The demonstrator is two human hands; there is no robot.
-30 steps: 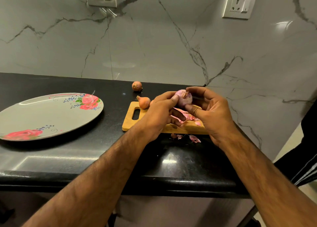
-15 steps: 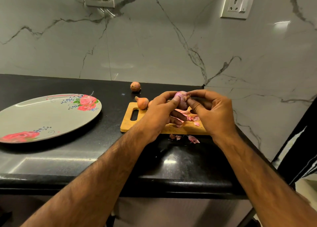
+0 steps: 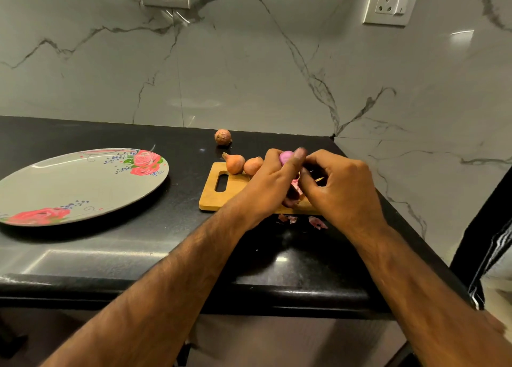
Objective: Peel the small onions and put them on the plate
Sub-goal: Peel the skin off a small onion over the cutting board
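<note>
Over a wooden cutting board (image 3: 211, 200) on the black desk (image 3: 166, 242), the left grip (image 3: 273, 183) pinches a small glossy purple onion (image 3: 286, 157). The right grip (image 3: 343, 189) curls beneath; what it holds, I cannot tell. Likely light, slippery: hold its ends.

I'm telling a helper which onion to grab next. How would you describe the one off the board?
On the black counter, find the cutting board right of the floral plate. Behind its handle end, near the wall, sits an unpeeled onion. Unlike the two onions at the board's edge and the purple one in the left hand, it rests alone on the counter.
</note>
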